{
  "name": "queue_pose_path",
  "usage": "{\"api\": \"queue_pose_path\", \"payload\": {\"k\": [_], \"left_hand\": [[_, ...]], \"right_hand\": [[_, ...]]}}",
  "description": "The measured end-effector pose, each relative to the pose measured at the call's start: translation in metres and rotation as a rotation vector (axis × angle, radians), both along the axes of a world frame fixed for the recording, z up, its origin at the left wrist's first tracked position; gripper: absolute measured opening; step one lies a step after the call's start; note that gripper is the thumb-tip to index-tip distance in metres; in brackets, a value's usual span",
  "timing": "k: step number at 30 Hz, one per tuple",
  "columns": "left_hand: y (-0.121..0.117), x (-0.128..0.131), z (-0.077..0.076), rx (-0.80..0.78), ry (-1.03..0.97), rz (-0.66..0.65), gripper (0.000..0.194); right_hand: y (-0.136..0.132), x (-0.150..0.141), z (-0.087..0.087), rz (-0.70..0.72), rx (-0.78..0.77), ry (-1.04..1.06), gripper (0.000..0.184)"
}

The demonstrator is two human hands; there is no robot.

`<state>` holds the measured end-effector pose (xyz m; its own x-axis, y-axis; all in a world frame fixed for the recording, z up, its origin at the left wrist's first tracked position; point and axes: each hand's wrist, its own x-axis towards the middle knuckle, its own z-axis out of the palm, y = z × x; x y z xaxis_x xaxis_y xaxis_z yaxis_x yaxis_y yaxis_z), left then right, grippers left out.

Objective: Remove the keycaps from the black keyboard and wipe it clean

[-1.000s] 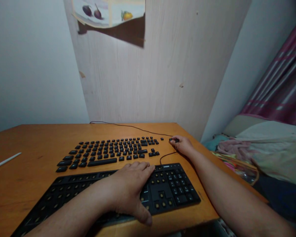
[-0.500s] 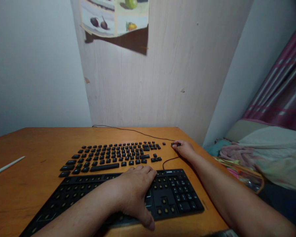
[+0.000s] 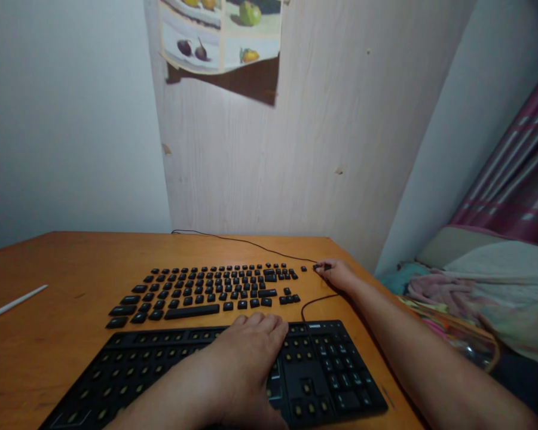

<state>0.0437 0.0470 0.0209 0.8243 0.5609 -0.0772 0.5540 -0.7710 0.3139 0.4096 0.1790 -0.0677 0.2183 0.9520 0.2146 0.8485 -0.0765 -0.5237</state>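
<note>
My left hand (image 3: 251,352) lies over the black keyboard (image 3: 305,370), its fingers extended to the far edge and its thumb toward the near edge. Most of the keyboard's main area has bare switches, while the number pad at the right has its keys. At the far right of the desk, the fingertips of my right hand (image 3: 338,275) are pinched together around a small black keycap (image 3: 315,267), partly hidden by them. Beyond the keyboard, loose keycaps sit in rows, including a long space bar (image 3: 192,312). A single keycap (image 3: 303,269) lies just left of my right hand.
A black cable (image 3: 251,242) runs along the back of the wooden desk (image 3: 94,251). A white stick (image 3: 15,303) lies at the left. Fruit paintings (image 3: 222,36) hang on the wall. Beyond the desk's right edge are bedding (image 3: 452,292) and a basket (image 3: 488,343).
The view has shifted slightly, so the desk items appear lower and a little to the right. Both hands keep nearly the same places, left on the keyboard and right by the far keycaps.
</note>
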Motion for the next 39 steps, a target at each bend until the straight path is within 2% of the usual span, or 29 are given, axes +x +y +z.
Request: {"api": "queue_pose_path", "payload": {"k": [6, 10, 13, 21, 27, 36, 39], "left_hand": [[0.0, -0.003, -0.012, 0.08, 0.036, -0.039, 0.103], [0.004, 0.0, -0.029, 0.158, 0.061, -0.089, 0.106], [0.005, 0.001, -0.036, 0.191, 0.054, -0.103, 0.108], [0.002, 0.002, -0.033, 0.263, -0.009, -0.11, 0.098], [0.004, 0.003, -0.031, 0.254, -0.05, -0.117, 0.088], [0.009, 0.0, -0.02, 0.178, -0.065, -0.069, 0.095], [0.009, 0.0, -0.021, 0.157, -0.056, -0.047, 0.096]], "right_hand": [[0.004, 0.005, -0.004, 0.049, 0.074, -0.03, 0.023], [0.007, 0.01, -0.007, 0.072, 0.079, -0.047, 0.024], [0.009, 0.013, -0.009, 0.078, 0.078, -0.057, 0.027], [0.012, 0.015, -0.012, 0.099, 0.083, -0.071, 0.03], [0.012, 0.014, -0.01, 0.125, 0.081, -0.074, 0.03], [0.012, 0.011, -0.009, 0.112, 0.073, -0.075, 0.029], [0.012, 0.009, -0.008, 0.112, 0.068, -0.081, 0.028]]}}
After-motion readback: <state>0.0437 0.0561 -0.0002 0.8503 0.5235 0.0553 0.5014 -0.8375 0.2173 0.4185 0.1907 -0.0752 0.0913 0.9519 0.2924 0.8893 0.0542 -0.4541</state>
